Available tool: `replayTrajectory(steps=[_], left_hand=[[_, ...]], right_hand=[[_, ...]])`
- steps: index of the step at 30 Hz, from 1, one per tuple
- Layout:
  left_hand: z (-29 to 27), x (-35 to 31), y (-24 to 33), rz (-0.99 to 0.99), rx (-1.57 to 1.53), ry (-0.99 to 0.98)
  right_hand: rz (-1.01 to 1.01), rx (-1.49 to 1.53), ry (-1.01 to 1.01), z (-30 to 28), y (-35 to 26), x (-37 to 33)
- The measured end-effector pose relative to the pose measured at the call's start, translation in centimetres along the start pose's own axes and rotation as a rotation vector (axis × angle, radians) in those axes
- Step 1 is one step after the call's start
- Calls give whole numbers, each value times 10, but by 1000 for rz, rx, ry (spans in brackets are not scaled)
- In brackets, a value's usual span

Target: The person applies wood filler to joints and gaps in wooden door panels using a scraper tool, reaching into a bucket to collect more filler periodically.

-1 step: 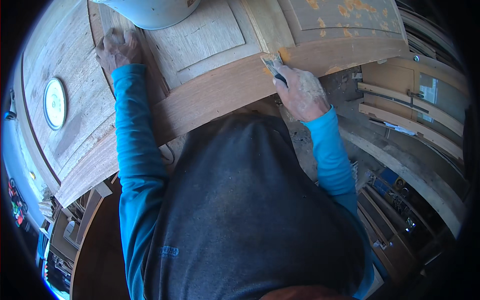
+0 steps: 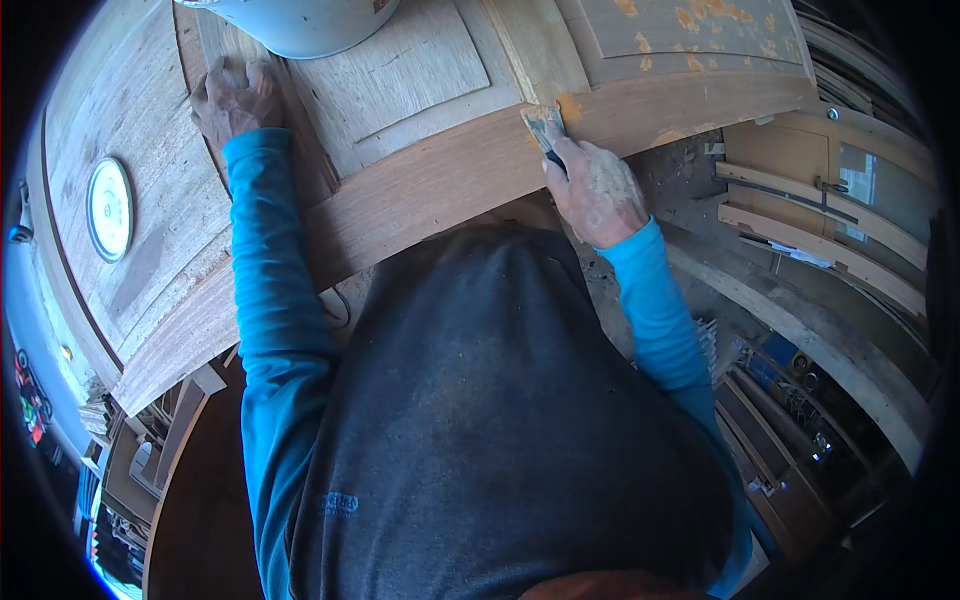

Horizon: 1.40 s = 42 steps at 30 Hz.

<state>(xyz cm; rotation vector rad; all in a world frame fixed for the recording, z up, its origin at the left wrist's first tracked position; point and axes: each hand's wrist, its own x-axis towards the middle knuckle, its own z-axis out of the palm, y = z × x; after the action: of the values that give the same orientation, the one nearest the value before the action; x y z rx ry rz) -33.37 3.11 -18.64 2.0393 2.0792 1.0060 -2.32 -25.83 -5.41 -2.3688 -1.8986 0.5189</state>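
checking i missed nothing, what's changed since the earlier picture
The right hand has shifted slightly left and toward the body, still gripping the scraper. Nothing was taken hold of or let go. The left hand stays on the woodwork; the bucket and round disc stayed put.

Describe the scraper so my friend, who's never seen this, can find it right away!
Find the big wooden panel across the top, then follow its near edge to the right hand. The scraper sticks out of that hand, its tip by an orange patch. Flat-bladed and smeared, it stands apart from the round lid and the bucket.
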Motion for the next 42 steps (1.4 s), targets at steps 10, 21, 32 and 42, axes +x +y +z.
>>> replayTrajectory(steps=[10,21,32,42], left_hand=[[1,-1,-1,-2,25,45],[-3,2,-1,-20,30,29],[-1,1,-3,6,48,45],[-2,1,-1,-7,45,60]], right_hand=[[-24,60,-42,-14,12,-2],[2,103,24,-15,50,4],[-26,112,27,-27,64,-1],[-42,81,-113,-36,39,3]])
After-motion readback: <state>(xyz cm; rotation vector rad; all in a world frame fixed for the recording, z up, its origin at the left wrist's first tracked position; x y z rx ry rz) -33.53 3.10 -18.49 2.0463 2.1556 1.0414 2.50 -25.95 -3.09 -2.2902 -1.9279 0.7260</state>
